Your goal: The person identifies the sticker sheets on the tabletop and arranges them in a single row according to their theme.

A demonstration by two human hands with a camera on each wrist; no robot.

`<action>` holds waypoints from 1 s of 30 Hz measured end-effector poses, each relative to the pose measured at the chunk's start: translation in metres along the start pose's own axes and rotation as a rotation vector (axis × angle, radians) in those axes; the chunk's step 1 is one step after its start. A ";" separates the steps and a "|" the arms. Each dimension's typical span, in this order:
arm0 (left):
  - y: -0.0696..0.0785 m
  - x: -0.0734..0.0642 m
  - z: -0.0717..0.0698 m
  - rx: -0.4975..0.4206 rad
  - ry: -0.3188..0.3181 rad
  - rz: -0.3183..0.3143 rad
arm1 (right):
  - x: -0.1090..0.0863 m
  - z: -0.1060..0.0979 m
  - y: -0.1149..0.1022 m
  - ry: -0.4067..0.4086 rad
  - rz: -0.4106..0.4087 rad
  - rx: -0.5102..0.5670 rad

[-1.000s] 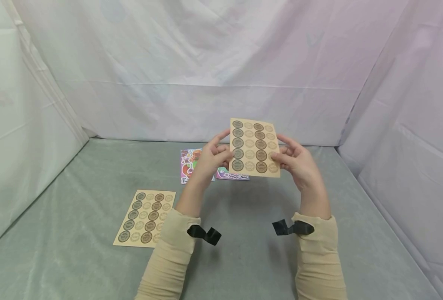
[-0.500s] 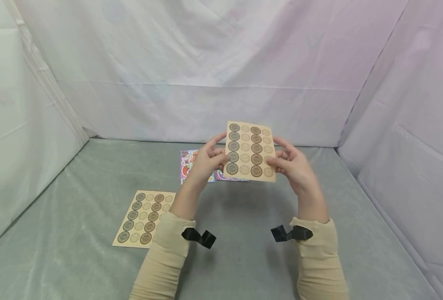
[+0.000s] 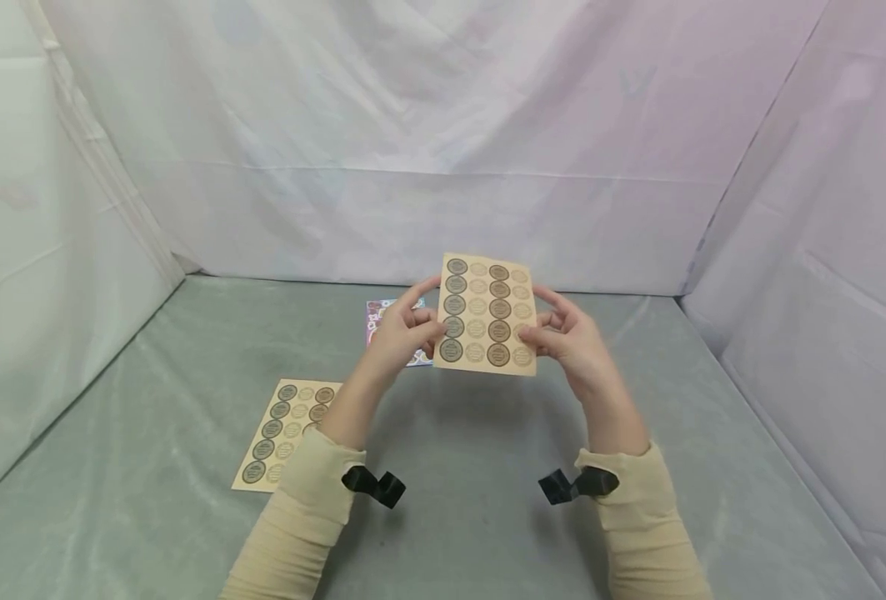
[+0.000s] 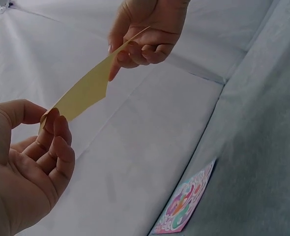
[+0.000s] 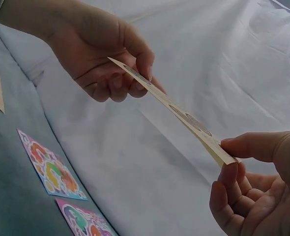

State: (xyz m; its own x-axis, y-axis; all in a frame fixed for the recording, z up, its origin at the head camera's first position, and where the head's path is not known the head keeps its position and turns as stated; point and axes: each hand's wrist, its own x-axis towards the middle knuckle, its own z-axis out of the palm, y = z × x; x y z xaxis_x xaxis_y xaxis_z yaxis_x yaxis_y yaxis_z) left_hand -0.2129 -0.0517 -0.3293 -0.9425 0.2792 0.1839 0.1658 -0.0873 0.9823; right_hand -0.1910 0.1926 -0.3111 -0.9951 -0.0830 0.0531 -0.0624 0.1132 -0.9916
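A tan sticker sheet with columns of round dark and pale labels is held up above the table, printed side toward the head camera. My left hand pinches its left edge, thumb in front and fingers behind. On the opposite edge my right hand pinches it the same way. Seen almost edge-on in the right wrist view, the sheet is thin and slightly bowed. A second tan sticker sheet lies on the table at the left, partly covered by my left forearm.
Behind my left hand lies a colourful sticker sheet, mostly hidden in the head view. The right wrist view shows that sheet and another bright one beside it. Grey cloth covers the table; white curtains enclose the back and sides.
Both hands have moved the held sticker sheet left and slightly down in the head view. It now hides one colourful sheet, and my left forearm covers more of the sheet on the table.
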 end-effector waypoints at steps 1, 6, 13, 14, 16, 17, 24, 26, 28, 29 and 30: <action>-0.001 -0.001 -0.001 -0.001 -0.001 -0.005 | 0.000 0.002 0.001 0.004 0.000 0.003; -0.004 -0.011 -0.009 0.018 -0.004 -0.024 | -0.004 0.013 0.008 0.003 0.004 0.010; -0.010 -0.021 -0.016 0.067 -0.011 -0.014 | -0.010 0.023 0.018 0.013 0.022 -0.003; -0.011 -0.022 -0.017 0.073 -0.010 -0.012 | -0.011 0.024 0.019 0.015 0.023 -0.007; -0.011 -0.024 -0.018 0.074 -0.008 -0.014 | -0.013 0.026 0.020 0.017 0.022 -0.017; -0.012 -0.025 -0.019 0.070 -0.009 -0.015 | -0.013 0.027 0.020 0.018 0.020 -0.018; -0.016 -0.031 -0.024 0.064 -0.031 -0.040 | -0.017 0.031 0.025 0.014 0.023 -0.023; -0.018 -0.033 -0.025 0.056 -0.043 -0.042 | -0.018 0.032 0.027 0.010 0.025 -0.022; -0.019 -0.035 -0.026 0.047 -0.055 -0.042 | -0.020 0.033 0.030 0.007 0.025 -0.017; -0.020 -0.036 -0.027 0.048 -0.060 -0.041 | -0.020 0.034 0.031 0.005 0.022 -0.014; -0.021 -0.037 -0.028 0.051 -0.063 -0.044 | -0.020 0.035 0.032 0.002 0.022 -0.012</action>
State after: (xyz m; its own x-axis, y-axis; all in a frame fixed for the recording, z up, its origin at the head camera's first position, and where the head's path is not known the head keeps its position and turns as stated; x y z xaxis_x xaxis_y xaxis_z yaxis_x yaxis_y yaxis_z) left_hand -0.1898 -0.0866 -0.3577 -0.9292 0.3416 0.1410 0.1409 -0.0253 0.9897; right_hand -0.1700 0.1637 -0.3476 -0.9964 -0.0781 0.0317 -0.0415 0.1264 -0.9911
